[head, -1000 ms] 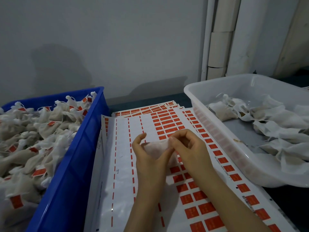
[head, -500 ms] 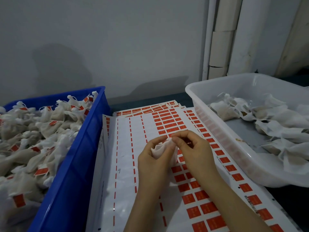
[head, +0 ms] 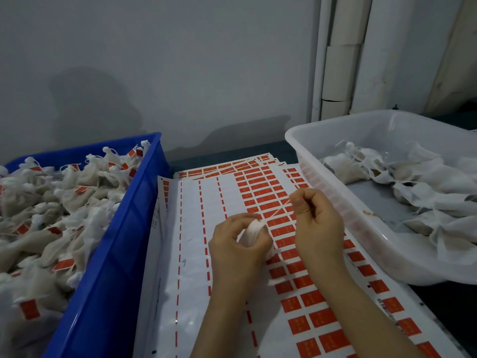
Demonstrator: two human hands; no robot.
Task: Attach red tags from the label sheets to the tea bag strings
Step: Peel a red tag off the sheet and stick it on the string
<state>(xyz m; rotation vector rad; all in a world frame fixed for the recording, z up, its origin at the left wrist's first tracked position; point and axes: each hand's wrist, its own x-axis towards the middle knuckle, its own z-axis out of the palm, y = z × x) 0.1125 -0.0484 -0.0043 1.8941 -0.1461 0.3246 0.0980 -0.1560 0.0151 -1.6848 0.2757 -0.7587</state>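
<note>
You are holding a small white mesh tea bag (head: 252, 232) above the middle of the sheets, with your left hand (head: 236, 245) curling its fingers round the bag. Your right hand (head: 318, 228) is pinching the end of the bag's thin white string (head: 277, 209) between thumb and forefinger, so the string is running taut from the bag up and to the right. Both hands are hovering over the stacked white label sheets (head: 191, 254), which are lying on the dark surface (head: 454, 313) and carrying rows of small red rectangular tags (head: 312, 298). To your left, a blue plastic crate (head: 116, 267) is holding a heap of tagged tea bags (head: 51, 202). To your right, a translucent white plastic tub (head: 361, 223) is holding untagged white tea bags (head: 413, 182).
</note>
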